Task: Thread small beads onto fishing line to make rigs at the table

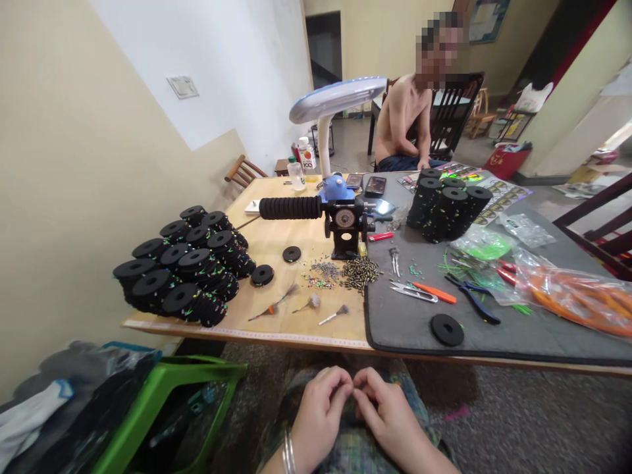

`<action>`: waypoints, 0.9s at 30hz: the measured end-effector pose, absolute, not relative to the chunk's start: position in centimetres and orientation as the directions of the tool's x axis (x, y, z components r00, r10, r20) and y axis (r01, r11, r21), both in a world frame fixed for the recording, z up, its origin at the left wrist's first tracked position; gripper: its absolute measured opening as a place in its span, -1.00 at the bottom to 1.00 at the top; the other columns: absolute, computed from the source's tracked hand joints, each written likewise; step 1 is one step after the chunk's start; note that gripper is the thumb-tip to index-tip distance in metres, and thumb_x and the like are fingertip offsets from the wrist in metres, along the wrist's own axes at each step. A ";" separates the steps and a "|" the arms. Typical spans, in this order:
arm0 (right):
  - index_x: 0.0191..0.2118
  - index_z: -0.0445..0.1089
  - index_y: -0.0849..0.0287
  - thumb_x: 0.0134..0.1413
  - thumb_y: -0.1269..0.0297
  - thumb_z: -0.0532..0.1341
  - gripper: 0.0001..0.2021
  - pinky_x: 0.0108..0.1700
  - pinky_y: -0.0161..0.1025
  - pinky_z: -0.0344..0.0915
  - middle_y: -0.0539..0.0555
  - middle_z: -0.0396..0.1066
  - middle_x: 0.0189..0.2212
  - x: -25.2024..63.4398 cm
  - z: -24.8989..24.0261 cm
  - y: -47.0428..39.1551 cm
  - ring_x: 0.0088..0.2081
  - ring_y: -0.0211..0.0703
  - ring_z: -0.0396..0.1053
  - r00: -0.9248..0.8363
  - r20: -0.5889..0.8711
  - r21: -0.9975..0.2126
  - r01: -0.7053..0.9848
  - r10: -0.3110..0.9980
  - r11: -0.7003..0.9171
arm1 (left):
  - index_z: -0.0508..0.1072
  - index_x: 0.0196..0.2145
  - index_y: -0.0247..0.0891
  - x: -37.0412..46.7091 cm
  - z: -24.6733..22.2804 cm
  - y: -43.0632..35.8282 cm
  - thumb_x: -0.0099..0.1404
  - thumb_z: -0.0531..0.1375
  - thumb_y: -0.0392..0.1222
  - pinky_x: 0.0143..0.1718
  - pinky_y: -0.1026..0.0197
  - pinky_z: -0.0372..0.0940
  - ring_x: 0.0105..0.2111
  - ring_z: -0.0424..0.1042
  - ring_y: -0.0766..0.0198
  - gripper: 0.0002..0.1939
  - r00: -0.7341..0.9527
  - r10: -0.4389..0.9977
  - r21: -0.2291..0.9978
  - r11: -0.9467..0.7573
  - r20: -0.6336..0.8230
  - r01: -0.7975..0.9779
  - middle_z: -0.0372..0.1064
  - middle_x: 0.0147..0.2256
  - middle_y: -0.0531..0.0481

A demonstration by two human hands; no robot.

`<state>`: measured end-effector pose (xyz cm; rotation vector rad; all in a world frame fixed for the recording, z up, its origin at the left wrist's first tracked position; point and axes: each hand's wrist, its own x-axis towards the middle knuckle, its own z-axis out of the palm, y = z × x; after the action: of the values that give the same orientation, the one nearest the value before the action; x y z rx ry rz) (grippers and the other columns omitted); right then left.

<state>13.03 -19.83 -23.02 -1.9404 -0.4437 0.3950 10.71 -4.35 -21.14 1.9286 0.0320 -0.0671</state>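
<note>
My left hand and my right hand meet fingertip to fingertip over my lap, just below the table edge. Both are closed in a pinch; anything between the fingers is too small to make out. On the table ahead lie a pile of dark beads and small grey and coloured pieces. Several tiny brushes lie nearer, one with a white handle. A black foam spool rests on the grey mat, near thread snips. Behind the beads stands a black winding device carrying a row of foam discs.
Stacks of black foam spools fill the table's left, and more spools stand back right. Pliers, an orange-handled tool and bagged orange tubing lie right. A lamp rises behind. A person sits beyond.
</note>
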 end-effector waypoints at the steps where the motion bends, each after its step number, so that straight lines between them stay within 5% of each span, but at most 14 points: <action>1: -0.29 0.26 0.09 0.22 0.30 0.05 -0.91 -0.46 -0.36 0.14 -0.09 0.36 -0.62 13.0 -23.0 -19.9 -0.57 -0.22 0.32 0.874 -0.064 -0.912 0.144 0.481 -0.383 | 0.44 -0.47 -0.20 10.7 -21.1 -4.3 0.29 0.13 -0.24 -0.34 0.27 0.17 -0.40 0.33 0.20 -0.82 0.998 -0.016 0.932 -0.361 -0.055 0.046 0.37 -0.47 0.00; 5: -0.39 0.25 0.09 0.20 0.35 0.05 -0.87 -0.47 -0.36 0.10 -0.07 0.32 -0.60 13.1 -23.0 -20.0 -0.55 -0.23 0.29 0.869 -0.029 -0.881 0.212 0.495 -0.423 | 0.40 -0.50 -0.22 10.7 -21.0 -4.2 0.29 0.15 -0.22 -0.31 0.26 0.16 -0.38 0.30 0.21 -0.81 0.998 -0.014 0.961 -0.271 -0.067 0.061 0.31 -0.45 0.01; 8: -0.40 0.26 0.10 0.19 0.37 0.05 -0.85 -0.45 -0.35 0.11 -0.06 0.34 -0.58 13.2 -22.8 -20.1 -0.53 -0.23 0.30 0.862 -0.024 -0.857 0.243 0.506 -0.454 | 0.39 -0.44 -0.24 11.1 -21.2 -4.2 0.29 0.16 -0.12 -0.43 0.29 0.14 -0.47 0.25 0.29 -0.81 0.975 -0.050 0.976 0.005 -0.216 0.216 0.30 -0.45 0.03; 13: -0.39 0.33 0.10 0.21 0.38 0.06 -0.83 -0.36 -0.32 0.16 0.02 0.41 -0.48 13.6 -22.1 -20.6 -0.40 -0.17 0.35 0.844 0.067 -0.775 0.380 0.531 -0.505 | 0.30 -0.45 -0.26 11.5 -20.9 -4.4 0.23 0.24 -0.08 -0.47 0.32 0.13 -0.52 0.25 0.36 -0.76 0.917 -0.167 0.789 0.467 -0.364 0.398 0.29 -0.51 0.08; 22: -0.29 0.34 0.12 0.26 0.41 0.04 -0.84 -0.28 -0.24 0.25 0.07 0.45 -0.39 15.7 -20.0 -23.8 -0.31 -0.12 0.29 0.770 0.399 -0.590 0.631 0.498 -0.503 | 0.30 -0.49 -0.30 11.1 -15.5 -1.4 0.18 0.32 -0.17 -0.60 0.42 -0.03 -0.60 0.12 0.50 -0.73 0.933 -0.214 0.575 0.740 -0.291 0.349 0.19 -0.55 0.13; 27: -0.27 0.35 0.11 0.24 0.43 0.07 -0.86 -0.22 -0.19 0.29 0.05 0.50 -0.35 16.9 -19.5 -25.3 -0.29 -0.10 0.30 0.760 0.461 -0.507 0.650 0.459 -0.566 | 0.33 -0.47 -0.30 10.5 -14.0 0.2 0.23 0.28 -0.27 -0.60 0.43 -0.01 -0.60 0.11 0.51 -0.80 0.957 -0.171 0.502 0.822 -0.234 0.269 0.14 -0.55 0.15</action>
<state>16.91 -25.25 -19.53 -2.2736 -0.8253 -0.3640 10.48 0.19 -14.00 0.5592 0.1823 -0.2353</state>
